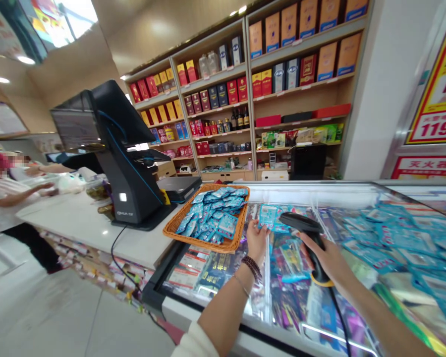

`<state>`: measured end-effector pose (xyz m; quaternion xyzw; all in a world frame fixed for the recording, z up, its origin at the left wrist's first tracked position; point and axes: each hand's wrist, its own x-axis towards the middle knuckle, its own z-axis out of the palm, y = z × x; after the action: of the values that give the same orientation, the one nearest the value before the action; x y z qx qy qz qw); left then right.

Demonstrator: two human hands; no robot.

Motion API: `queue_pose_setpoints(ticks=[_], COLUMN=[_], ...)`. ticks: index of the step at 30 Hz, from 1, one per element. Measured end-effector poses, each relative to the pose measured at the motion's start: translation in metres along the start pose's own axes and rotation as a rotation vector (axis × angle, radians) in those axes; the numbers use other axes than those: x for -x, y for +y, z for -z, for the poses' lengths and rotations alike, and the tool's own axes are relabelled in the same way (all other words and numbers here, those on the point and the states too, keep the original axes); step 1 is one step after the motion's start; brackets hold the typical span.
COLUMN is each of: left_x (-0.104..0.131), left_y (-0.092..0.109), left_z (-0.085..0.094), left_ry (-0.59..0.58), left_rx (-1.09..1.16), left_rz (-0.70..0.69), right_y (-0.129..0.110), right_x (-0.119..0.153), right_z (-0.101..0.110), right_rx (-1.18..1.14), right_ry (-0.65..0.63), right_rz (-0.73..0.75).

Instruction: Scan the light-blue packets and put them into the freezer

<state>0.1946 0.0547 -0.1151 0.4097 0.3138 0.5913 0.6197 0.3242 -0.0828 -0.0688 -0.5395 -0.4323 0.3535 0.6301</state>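
Note:
My left hand (257, 239), with a beaded bracelet at the wrist, pinches the lower left edge of a light blue packet (269, 215) above the glass counter. My right hand (325, 255) is wrapped round the handle of a black barcode scanner (305, 223); its head points left and overlaps the packet's right part. A cable runs down from the scanner. Left of my left hand, an orange wicker basket (241, 232) holds a pile of similar blue packets (208, 213). More blue packets (401, 238) lie spread at the right.
A black checkout terminal (128, 173) stands on the white counter (74, 218) at the left. A person in a white top (11, 198) is at the far left, hands near a plastic bag. Shelves (219, 106) with boxes and bottles line the back. The glass display case (208, 297) shows goods inside.

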Motion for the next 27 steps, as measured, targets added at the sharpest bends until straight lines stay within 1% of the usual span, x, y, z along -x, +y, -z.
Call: queue_pose_setpoints(ticks=[3,6,13,22,24,27], left_x=[0.001,0.002,0.001,0.002,0.003,0.005], left_y=[0.0,0.0,0.001,0.001,0.002,0.003], left_z=[0.003,0.004,0.005,0.002,0.002,0.001], left_ry=[-0.068,-0.103,-0.086,-0.057,-0.07,-0.094], left_rx=[-0.003,-0.026,-0.019,0.025,0.003,-0.114], left_rz=[-0.033,-0.062,-0.042,-0.058,-0.066,-0.052], right_y=[-0.002,-0.004,0.001,0.002,0.0,-0.003], right_x=[0.003,0.006,0.004,0.005,0.004,0.003], right_z=[-0.002,-0.003,0.0,0.001,0.003,0.012], right_rx=[0.029,0.038,-0.015,-0.021,-0.055,-0.091], right_ry=[-0.05,-0.061,-0.035,-0.044,-0.029,0.039], right_rz=[0.009,0.009,0.014,0.015,0.014,0.031])
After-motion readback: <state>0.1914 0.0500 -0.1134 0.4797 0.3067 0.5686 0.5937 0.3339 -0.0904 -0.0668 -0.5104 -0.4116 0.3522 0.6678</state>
